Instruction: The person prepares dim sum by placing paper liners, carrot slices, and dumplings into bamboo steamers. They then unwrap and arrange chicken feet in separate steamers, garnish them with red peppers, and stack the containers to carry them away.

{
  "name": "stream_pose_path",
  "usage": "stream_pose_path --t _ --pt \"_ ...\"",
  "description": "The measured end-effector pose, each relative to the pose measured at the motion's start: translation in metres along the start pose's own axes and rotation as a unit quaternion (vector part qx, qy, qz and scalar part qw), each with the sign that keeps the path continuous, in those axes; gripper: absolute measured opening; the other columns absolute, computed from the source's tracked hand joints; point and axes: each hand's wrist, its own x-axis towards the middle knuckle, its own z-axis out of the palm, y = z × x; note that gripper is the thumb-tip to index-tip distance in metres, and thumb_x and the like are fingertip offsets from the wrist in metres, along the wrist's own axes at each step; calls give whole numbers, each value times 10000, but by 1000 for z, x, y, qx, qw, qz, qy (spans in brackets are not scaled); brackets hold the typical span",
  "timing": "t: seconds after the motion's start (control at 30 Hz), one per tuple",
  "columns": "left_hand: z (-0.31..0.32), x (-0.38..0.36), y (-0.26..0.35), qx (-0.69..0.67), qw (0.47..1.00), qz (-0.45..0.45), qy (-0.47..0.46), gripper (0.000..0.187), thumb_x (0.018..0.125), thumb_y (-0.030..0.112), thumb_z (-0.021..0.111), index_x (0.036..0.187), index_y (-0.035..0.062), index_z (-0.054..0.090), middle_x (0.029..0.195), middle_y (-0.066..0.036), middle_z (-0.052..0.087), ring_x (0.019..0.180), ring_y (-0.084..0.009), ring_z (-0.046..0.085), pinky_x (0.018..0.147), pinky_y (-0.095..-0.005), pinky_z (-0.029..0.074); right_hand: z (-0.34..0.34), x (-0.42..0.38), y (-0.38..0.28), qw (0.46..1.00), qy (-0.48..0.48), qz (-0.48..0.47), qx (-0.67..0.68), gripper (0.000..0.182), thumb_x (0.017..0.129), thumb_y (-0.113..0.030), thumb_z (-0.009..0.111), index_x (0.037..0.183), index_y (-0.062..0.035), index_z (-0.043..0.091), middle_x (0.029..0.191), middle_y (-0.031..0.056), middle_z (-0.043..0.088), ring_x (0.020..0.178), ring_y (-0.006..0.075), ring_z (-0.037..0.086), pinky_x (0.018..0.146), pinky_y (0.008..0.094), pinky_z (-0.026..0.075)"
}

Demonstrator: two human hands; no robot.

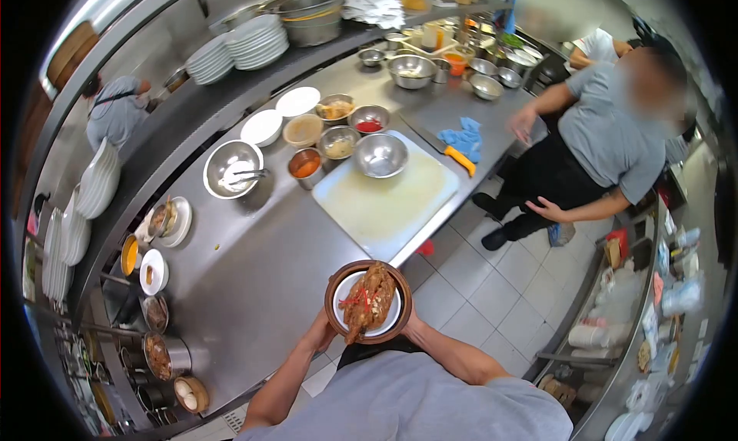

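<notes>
I hold a round brown-rimmed plate (336, 282) in front of my chest, off the edge of the steel counter (254, 264). On it lies a cooked brown fish (369, 299) with red chilli strips on top. My left hand (321, 333) grips the plate's near-left rim from below. My right hand (410, 323) holds the right rim, mostly hidden under the plate. Both forearms reach up from my grey shirt.
A white cutting board (384, 199) with a steel bowl (380, 155) lies on the counter ahead. Bowls of sauces and white plates stand behind it. A person in a grey shirt (611, 133) stands at the right, in the tiled aisle. A blue cloth (463, 139) lies near them.
</notes>
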Motion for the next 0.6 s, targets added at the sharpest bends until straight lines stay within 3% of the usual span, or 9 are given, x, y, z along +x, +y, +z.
stream_pose_path --t 0.33,0.5,0.6 --pt "144 60 -40 77 984 -40 -154 1023 926 595 657 1658 190 68 1662 -73 243 1491 -218 335 1179 -434 374 -148 -91 -71 993 -29 -104 50 532 1031 -483 451 1292 -60 643 1222 148 711 1109 299 678 1015 465 537" --pt "240 105 -70 102 964 -72 -234 811 961 601 622 1563 176 282 1493 -17 411 1389 -151 419 1094 -395 429 -166 -210 -130 978 -73 -168 104 578 1059 -485 410 1413 -44 530 1372 163 618 1232 314 624 1075 488 518" --pt "298 129 -85 132 935 -94 -314 779 975 621 588 1557 189 303 1537 -41 349 1471 -188 287 1127 -538 378 -143 -285 -164 939 -213 -185 196 597 1070 -513 394 1479 -83 459 1446 153 563 1289 319 590 1077 511 524"
